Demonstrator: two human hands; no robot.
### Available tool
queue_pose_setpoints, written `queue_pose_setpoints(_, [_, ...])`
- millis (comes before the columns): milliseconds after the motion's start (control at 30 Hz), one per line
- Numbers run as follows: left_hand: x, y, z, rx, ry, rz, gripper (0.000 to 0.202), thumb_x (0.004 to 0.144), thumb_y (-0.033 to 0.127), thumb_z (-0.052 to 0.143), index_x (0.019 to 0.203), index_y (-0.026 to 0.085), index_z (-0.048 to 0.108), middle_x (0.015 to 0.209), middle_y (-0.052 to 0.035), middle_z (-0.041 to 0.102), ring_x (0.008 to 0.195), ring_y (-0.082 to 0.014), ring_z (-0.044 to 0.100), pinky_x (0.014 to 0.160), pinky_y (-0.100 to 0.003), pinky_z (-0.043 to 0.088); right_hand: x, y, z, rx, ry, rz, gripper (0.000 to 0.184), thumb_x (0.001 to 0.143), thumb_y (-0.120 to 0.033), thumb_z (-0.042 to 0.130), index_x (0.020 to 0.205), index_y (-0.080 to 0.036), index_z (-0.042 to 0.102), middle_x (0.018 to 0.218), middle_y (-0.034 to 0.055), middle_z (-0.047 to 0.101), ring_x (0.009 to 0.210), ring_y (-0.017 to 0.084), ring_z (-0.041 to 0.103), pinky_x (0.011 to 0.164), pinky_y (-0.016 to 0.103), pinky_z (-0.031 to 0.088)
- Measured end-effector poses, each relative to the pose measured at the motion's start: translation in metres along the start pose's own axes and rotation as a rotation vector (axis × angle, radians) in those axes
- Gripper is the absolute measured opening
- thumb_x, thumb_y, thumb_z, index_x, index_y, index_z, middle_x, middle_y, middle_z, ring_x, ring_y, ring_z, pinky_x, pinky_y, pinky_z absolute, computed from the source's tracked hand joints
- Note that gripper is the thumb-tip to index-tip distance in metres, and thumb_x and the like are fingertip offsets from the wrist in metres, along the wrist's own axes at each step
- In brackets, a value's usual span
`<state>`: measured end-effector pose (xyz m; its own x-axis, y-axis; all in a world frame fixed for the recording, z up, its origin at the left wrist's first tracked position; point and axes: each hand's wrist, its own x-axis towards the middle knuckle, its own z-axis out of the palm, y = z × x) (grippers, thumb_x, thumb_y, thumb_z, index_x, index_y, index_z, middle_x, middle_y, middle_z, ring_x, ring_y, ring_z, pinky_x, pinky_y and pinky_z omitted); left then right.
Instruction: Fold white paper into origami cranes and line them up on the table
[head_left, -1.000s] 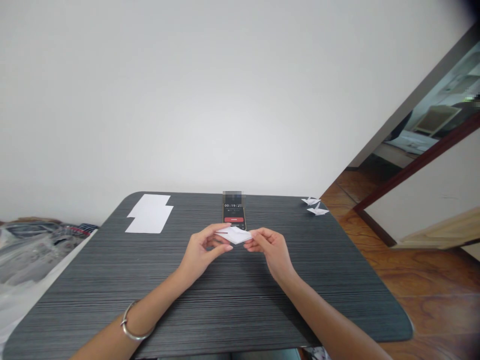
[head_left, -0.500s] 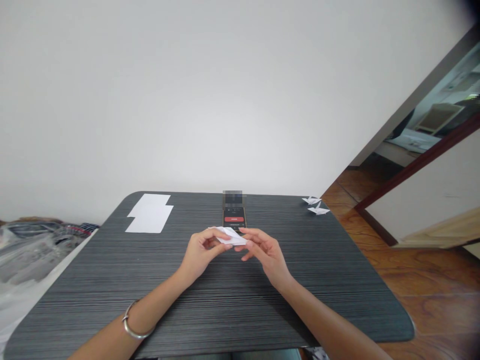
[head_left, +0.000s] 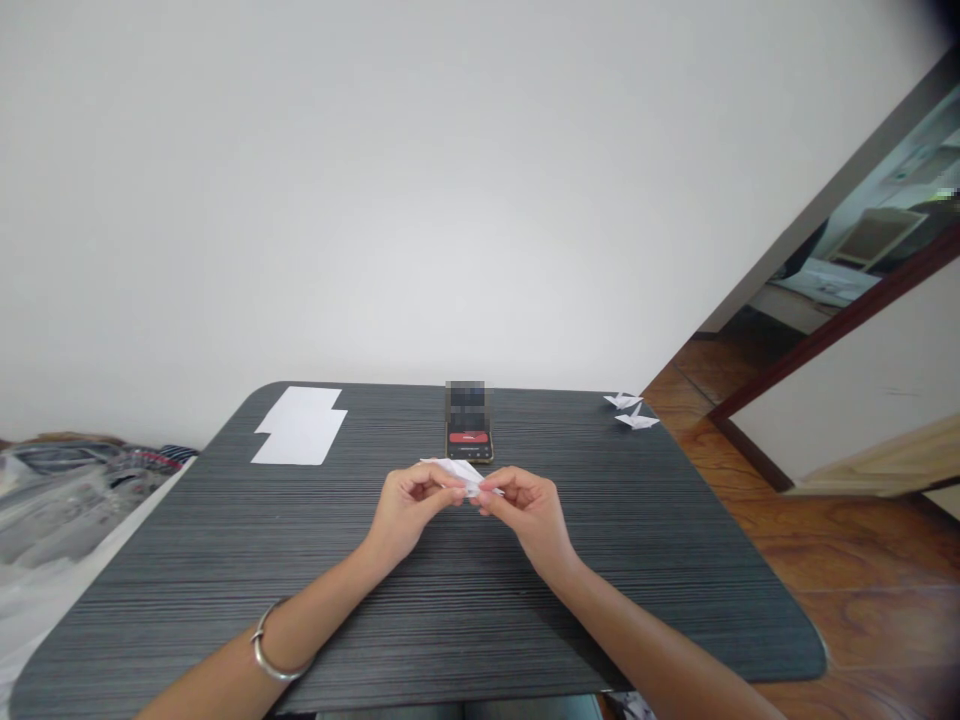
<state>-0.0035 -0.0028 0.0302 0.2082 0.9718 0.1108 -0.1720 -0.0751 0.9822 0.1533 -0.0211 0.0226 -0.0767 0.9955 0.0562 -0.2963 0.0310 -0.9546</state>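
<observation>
A small folded piece of white paper (head_left: 459,470) is held above the middle of the dark table, just in front of the phone. My left hand (head_left: 409,505) pinches its left and near side between thumb and fingers. At the right end, my right hand (head_left: 529,510) grips the paper with thumb and fingertips close to the left thumb. The fingers hide part of the folds. A silver bangle (head_left: 266,655) circles my left wrist.
A phone (head_left: 469,425) with a red bar on its screen lies beyond my hands. White paper sheets (head_left: 304,435) overlap at the table's (head_left: 225,560) far left. Two folded paper cranes (head_left: 637,420) stand at the far right corner. Plastic-wrapped things (head_left: 67,500) lie left of the table.
My right hand's fingers have closed in on the paper's right end, its thumb nearer the left thumb. Both hands have come slightly closer to me, showing more of the phone.
</observation>
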Motion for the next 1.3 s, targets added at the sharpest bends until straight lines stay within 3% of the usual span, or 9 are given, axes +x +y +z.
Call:
queue_pose_setpoints(267, [-0.002, 0.001, 0.005, 0.039, 0.033, 0.079, 0.004, 0.064, 0.016, 0.07, 0.061, 0.015, 0.068, 0.061, -0.0008, 0.066, 0.06, -0.0127, 0.059, 0.063, -0.023, 0.047, 0.0, 0.001, 0.001, -0.004, 0.039, -0.049, 0.005, 0.062, -0.017, 0.072, 0.065, -0.02, 0.069, 0.065, -0.0013, 0.066, 0.06, 0.011, 0.059, 0.059, 0.023, 0.047])
queue_pose_setpoints(533, [-0.003, 0.001, 0.008, 0.01, 0.016, 0.013, 0.008, 0.062, 0.019, 0.072, 0.059, 0.014, 0.067, 0.059, -0.0009, 0.065, 0.058, -0.0128, 0.06, 0.059, -0.023, 0.048, 0.0, 0.003, 0.002, -0.119, 0.001, -0.126, 0.004, 0.065, -0.021, 0.071, 0.065, -0.019, 0.067, 0.065, 0.0002, 0.065, 0.062, 0.014, 0.059, 0.059, 0.025, 0.047])
queue_pose_setpoints(933, [-0.004, 0.003, 0.008, 0.009, 0.009, 0.002, 0.018, 0.066, 0.028, 0.069, 0.061, 0.014, 0.059, 0.059, -0.0005, 0.064, 0.056, -0.0132, 0.06, 0.058, -0.024, 0.048, 0.0, 0.002, 0.002, -0.143, 0.069, -0.085, 0.008, 0.065, -0.024, 0.07, 0.061, -0.018, 0.066, 0.057, -0.0001, 0.063, 0.054, 0.013, 0.057, 0.054, 0.025, 0.047])
queue_pose_setpoints(1300, [-0.006, -0.002, 0.011, -0.003, 0.029, -0.012, 0.016, 0.068, 0.025, 0.068, 0.061, 0.013, 0.059, 0.061, -0.0004, 0.064, 0.059, -0.0121, 0.059, 0.059, -0.022, 0.046, 0.001, -0.001, 0.006, -0.085, 0.106, -0.043, 0.011, 0.061, -0.023, 0.071, 0.055, -0.018, 0.063, 0.052, -0.0015, 0.061, 0.05, 0.012, 0.056, 0.051, 0.024, 0.045])
